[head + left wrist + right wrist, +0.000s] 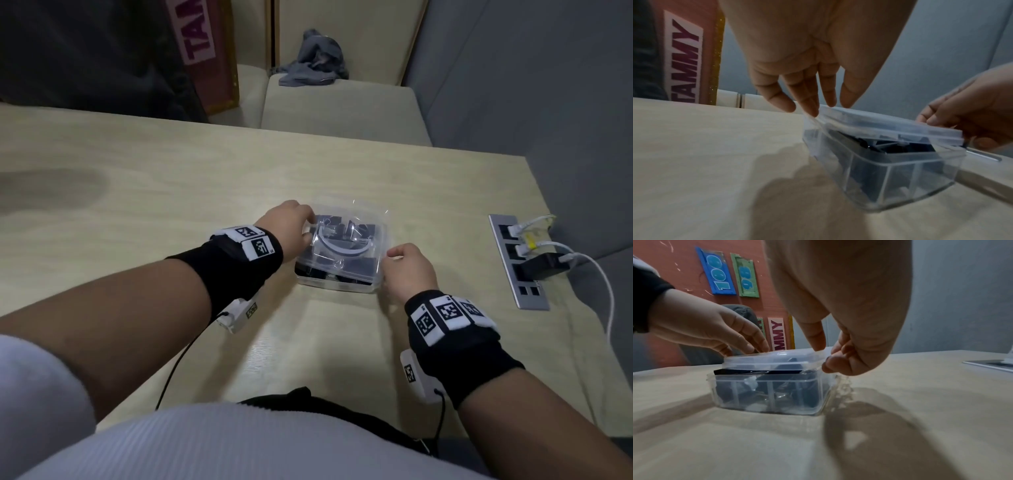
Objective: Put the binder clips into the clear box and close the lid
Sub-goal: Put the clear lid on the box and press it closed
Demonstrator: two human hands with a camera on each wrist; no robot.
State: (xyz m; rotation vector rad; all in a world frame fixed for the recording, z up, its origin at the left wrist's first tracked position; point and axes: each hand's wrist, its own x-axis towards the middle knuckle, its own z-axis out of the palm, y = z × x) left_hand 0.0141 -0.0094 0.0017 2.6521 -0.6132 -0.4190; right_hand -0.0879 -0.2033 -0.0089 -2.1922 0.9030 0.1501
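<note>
A clear plastic box (337, 286) (890, 178) (777, 394) stands on the pale wooden table (137, 192), with several black binder clips (366, 272) (900, 147) (807, 394) inside. Its clear lid (342, 240) (879, 123) (766, 360) lies on top, tilted, with a gap along one side. My left hand (291, 226) (813, 104) (715, 331) touches the lid's left edge with straight fingertips. My right hand (406, 270) (972, 116) (838, 353) pinches the lid's right edge, fingers on top and thumb at the rim.
A metal socket strip (517, 260) is set into the table at the right, with a black plug and white cables (606, 291) in it. Beyond the far edge are a beige bench (342, 106), a grey cloth (311, 58) and a pink lettered board (205, 51).
</note>
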